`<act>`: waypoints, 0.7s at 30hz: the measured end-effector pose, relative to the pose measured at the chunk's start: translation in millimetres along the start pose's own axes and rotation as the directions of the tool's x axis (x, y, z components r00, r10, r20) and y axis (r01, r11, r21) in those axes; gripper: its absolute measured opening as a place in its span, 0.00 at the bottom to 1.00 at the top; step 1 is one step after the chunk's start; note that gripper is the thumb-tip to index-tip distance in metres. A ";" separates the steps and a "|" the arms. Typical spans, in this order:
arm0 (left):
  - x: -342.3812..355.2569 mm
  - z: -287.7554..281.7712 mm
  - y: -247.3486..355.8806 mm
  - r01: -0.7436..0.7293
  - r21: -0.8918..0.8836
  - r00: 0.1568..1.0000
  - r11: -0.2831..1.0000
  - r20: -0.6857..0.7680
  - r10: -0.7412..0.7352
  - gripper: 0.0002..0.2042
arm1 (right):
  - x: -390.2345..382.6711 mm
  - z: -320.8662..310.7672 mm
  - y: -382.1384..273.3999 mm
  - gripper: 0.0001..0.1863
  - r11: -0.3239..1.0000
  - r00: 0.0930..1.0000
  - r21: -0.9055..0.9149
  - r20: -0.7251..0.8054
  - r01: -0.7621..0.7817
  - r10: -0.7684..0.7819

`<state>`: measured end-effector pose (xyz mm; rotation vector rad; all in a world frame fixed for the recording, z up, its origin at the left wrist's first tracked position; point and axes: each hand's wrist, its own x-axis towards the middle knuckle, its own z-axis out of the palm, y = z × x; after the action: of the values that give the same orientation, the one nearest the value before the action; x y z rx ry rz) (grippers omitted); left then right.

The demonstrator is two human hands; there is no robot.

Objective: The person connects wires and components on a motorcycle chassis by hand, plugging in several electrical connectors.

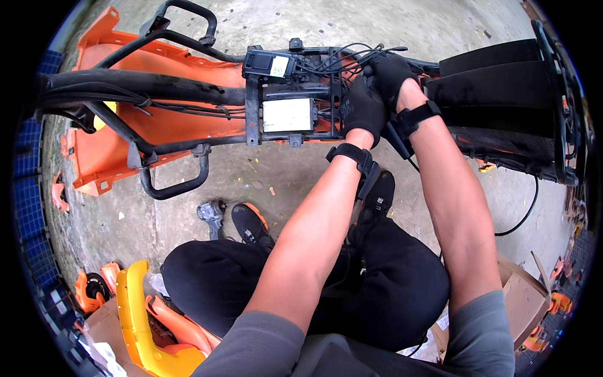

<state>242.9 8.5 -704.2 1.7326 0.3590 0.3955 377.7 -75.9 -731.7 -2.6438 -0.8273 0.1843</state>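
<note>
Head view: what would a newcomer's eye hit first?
Probably the long black tubular metal frame across the upper half, orange plastic panels at its left. Next, the black-gloved left hand and black-gloved right hand, close together right of centre, by thin black cables. Then the bright yellow curved plastic piece, lower left.

And here's the scuffed grey concrete floor [267,169], dark specks [487,33] dotting its far edge; blue, grid-patterned panels [30,201] line the left edge, and pale, bright light washes across the middle, strong and even.
</note>
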 end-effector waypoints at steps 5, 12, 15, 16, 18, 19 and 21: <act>0.9 -0.4 2.8 0.006 -0.077 1.000 0.997 0.012 -0.005 0.11 | 4.9 17.2 8.7 0.13 0.970 0.980 0.233 -0.160 -0.075 0.114; 1.7 8.4 3.7 0.041 -0.125 0.997 0.991 0.064 -0.033 0.12 | 5.0 13.6 19.2 0.14 0.997 0.960 -0.024 -0.271 -0.074 0.065; 6.5 -4.6 -12.0 -0.056 -0.166 0.998 0.985 -0.051 0.048 0.11 | 3.5 2.8 -36.8 0.14 0.989 0.964 -0.074 -0.244 -0.129 0.107; 5.0 -8.6 -12.9 -0.015 -0.155 0.999 0.988 -0.034 0.010 0.11 | -0.5 -1.9 -52.5 0.15 0.981 0.966 -0.111 -0.226 -0.157 0.129; 0.7 1.1 5.5 0.046 -0.169 0.998 0.985 0.053 -0.037 0.11 | -5.7 -11.9 -29.1 0.17 0.977 0.961 -0.072 -0.205 -0.201 0.183; 5.0 0.3 4.9 0.050 -0.152 0.996 0.987 0.077 -0.038 0.10 | -4.3 -13.6 -28.3 0.17 0.977 0.966 -0.088 -0.189 -0.193 0.174; 5.4 1.8 4.1 0.052 -0.143 0.996 0.988 0.079 -0.041 0.11 | -4.4 -14.5 -27.2 0.18 0.973 0.959 -0.029 -0.177 -0.228 0.219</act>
<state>248.7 8.5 -700.1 1.5898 0.3078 0.3130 363.1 -62.1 -707.9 -2.7479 -0.4818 -0.0095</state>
